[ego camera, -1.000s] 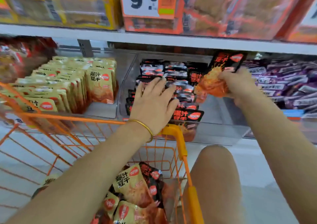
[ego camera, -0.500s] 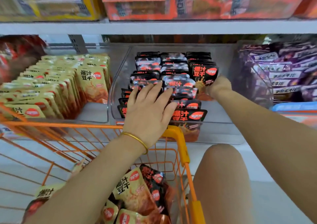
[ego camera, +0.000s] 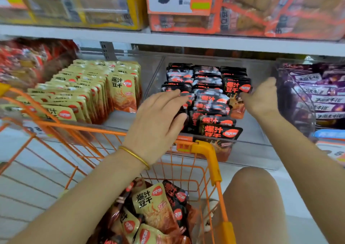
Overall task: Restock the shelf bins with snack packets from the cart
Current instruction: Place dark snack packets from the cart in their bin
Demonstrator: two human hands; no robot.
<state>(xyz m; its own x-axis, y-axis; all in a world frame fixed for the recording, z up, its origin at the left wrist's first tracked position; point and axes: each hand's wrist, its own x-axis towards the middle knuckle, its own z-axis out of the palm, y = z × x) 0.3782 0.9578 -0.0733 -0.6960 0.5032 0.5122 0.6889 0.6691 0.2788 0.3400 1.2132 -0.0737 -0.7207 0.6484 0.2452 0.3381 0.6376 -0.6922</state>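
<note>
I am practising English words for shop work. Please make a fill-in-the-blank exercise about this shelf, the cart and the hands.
1. The right hand pinches a packet whose colour is ___.
2. The gold bracelet is on the ___ wrist.
3. The far-right bin holds snack packets coloured ___.
4. The colour of the wire cart is ___.

Missing words: black, left, purple, orange.
</note>
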